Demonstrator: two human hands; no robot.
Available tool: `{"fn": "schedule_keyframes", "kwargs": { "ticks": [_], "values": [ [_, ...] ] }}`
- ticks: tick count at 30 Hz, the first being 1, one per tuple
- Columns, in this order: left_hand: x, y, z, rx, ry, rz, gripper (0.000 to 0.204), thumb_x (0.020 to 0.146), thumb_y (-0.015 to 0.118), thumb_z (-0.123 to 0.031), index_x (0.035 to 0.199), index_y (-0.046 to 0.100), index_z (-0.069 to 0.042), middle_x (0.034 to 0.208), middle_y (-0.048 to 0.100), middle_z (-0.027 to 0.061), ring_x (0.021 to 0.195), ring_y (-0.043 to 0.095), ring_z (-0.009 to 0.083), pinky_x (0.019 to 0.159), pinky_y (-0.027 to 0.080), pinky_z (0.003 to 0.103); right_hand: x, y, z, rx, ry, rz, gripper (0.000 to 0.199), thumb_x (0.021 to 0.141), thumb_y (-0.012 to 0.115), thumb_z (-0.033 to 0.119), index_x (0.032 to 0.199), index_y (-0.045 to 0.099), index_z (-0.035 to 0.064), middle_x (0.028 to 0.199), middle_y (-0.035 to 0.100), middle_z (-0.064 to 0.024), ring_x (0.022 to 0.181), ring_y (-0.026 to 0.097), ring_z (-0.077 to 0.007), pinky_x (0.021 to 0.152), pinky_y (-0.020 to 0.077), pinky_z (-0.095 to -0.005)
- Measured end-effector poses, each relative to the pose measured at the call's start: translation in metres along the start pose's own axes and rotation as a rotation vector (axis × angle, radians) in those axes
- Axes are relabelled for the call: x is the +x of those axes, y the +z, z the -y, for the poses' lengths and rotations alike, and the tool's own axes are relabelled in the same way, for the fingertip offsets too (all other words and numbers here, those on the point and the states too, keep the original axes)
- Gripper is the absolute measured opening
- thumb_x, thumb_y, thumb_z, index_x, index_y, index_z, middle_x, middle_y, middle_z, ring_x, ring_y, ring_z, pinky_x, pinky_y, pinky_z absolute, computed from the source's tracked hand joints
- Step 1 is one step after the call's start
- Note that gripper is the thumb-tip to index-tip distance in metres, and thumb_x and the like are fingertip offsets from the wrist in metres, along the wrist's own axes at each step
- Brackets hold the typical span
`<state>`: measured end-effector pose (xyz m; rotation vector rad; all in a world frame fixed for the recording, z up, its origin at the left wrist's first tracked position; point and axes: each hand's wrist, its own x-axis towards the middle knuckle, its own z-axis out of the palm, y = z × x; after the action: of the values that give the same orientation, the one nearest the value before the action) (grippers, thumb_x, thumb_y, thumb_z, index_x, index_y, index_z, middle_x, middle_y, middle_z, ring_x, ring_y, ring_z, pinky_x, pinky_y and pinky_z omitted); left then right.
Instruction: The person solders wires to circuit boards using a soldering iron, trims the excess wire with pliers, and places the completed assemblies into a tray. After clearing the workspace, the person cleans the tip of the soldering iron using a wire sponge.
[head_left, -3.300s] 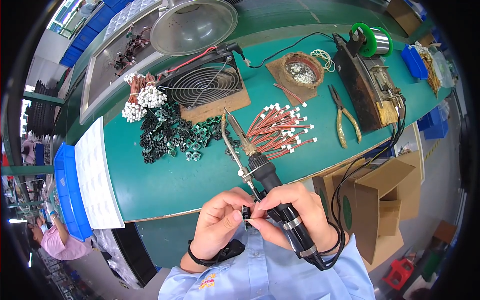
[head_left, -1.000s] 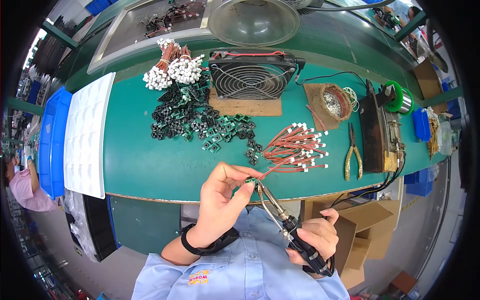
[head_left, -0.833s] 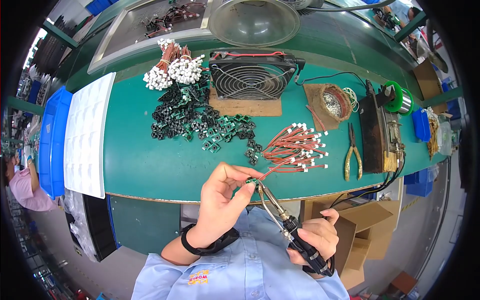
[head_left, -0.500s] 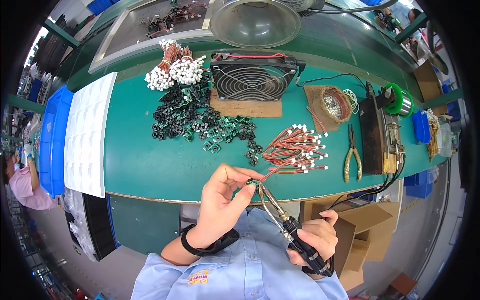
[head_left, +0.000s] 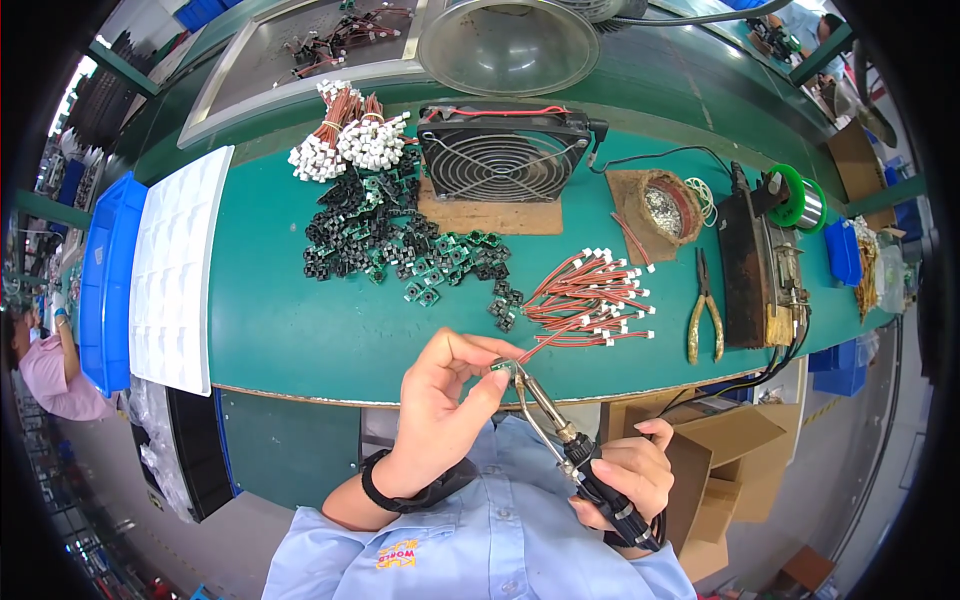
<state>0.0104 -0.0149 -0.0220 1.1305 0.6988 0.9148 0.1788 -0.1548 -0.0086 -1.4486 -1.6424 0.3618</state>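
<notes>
Between the thumb and fingers of my left hand [head_left: 447,395] is a small green circuit board [head_left: 503,366], held just above the table's front edge. My right hand [head_left: 632,476] is wrapped round the black handle of a soldering iron [head_left: 585,458] with a thin metal tube along its side. The iron's tip meets the board's right edge, where the end of a red wire lead [head_left: 548,342] also lies. Fingers partly hide the board. Beyond my hands is a spread of red-and-white wire leads [head_left: 590,298] with white connectors, beside a heap of small circuit boards [head_left: 375,230].
A black fan [head_left: 505,158] stands behind the boards, near bundled leads [head_left: 350,128]. On the right are pliers [head_left: 705,310], a round tin [head_left: 668,210], a dark soldering station [head_left: 752,270] and a solder spool [head_left: 800,200]. A white tray [head_left: 175,270] and blue bin [head_left: 105,285] sit left.
Both hands keep nearly the same place. The iron and my right hand have shifted very slightly left; the board's visible tilt differs a little.
</notes>
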Motion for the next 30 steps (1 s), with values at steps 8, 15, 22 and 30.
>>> {"fn": "schedule_keyframes", "kwargs": {
  "ticks": [8,15,22,30],
  "values": [
    [0.000,-0.001,-0.001,0.019,-0.015,-0.004,0.014,0.083,0.053,0.004,0.090,0.044,-0.004,0.101,0.060,0.0185,0.095,0.057,0.0187,0.085,0.044,0.033,-0.004,0.000,0.001,-0.008,0.015,-0.002,0.043,0.058,0.081,0.023,0.096,0.064,0.0141,0.077,0.063,0.0006,0.069,0.061,-0.0152,0.082,0.0353,-0.0360],
    [-0.001,0.001,-0.003,0.035,-0.002,-0.012,0.013,0.083,0.053,0.004,0.089,0.044,-0.004,0.100,0.061,0.0187,0.095,0.057,0.0187,0.085,0.044,0.033,-0.004,-0.002,0.003,-0.022,0.013,0.002,0.042,0.057,0.082,0.024,0.095,0.065,0.0147,0.077,0.063,0.0008,0.068,0.061,-0.0144,0.082,0.0351,-0.0360],
    [-0.001,-0.003,-0.011,-0.047,-0.073,-0.028,0.013,0.081,0.054,0.000,0.088,0.045,-0.004,0.098,0.060,0.0188,0.092,0.057,0.0191,0.085,0.043,0.033,-0.016,-0.008,-0.003,-0.014,-0.024,-0.157,0.044,0.064,0.077,0.029,0.100,0.059,0.0119,0.071,0.062,-0.0013,0.065,0.059,-0.0178,0.083,0.0333,-0.0411],
    [-0.004,-0.006,-0.026,-0.326,-0.275,0.061,0.013,0.079,0.055,-0.007,0.086,0.045,-0.005,0.091,0.060,0.0180,0.086,0.056,0.0214,0.080,0.043,0.033,-0.032,0.006,-0.019,-0.010,0.052,-0.617,0.045,0.071,0.073,0.022,0.109,0.052,0.0090,0.083,0.060,-0.0067,0.065,0.055,-0.0194,0.086,0.0330,-0.0438]
  ]
}}
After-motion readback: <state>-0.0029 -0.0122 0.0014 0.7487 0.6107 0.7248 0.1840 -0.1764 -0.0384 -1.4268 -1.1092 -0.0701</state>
